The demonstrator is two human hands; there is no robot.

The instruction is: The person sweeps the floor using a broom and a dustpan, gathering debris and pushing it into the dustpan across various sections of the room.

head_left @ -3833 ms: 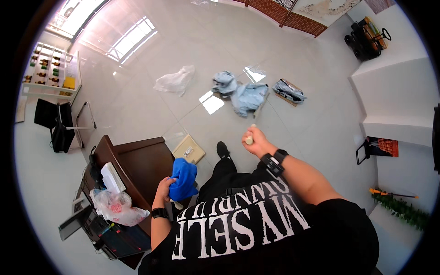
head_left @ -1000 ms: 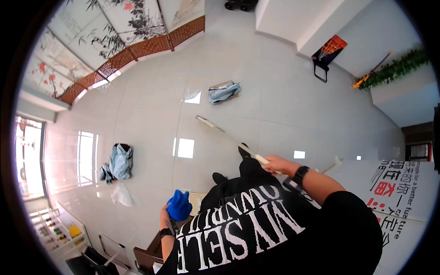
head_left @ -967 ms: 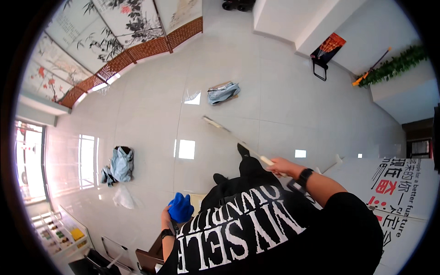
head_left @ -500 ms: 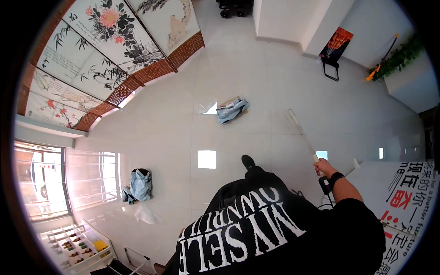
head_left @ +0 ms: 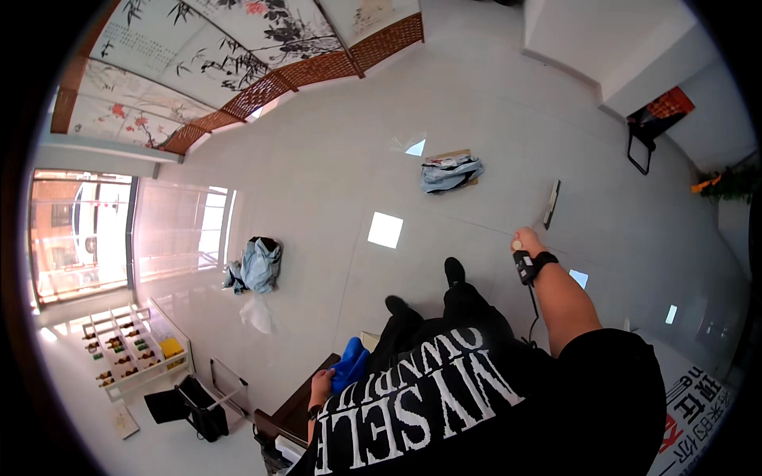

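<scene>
My right hand reaches forward over the floor, its fingers closed round a pale stick whose round end shows above the fist. Just beyond the hand is a narrow, flat strip, pale with a dark edge; whether it is part of the stick cannot be made out. My left hand is low at my left side, closed on a crumpled blue cloth. Ahead on the floor lies a light-blue and grey fabric bundle on brown cardboard. Another light-blue bundle with black parts lies to the left.
Clear plastic lies near the left bundle. A painted folding screen stands far left. At lower left are a white shelf rack, a black folding chair and a brown wooden seat. A printed white board is at right.
My view has turned and shifted. My left hand and the blue cloth have come into view. The right hand has reached forward, and its stick now looks much shorter.
</scene>
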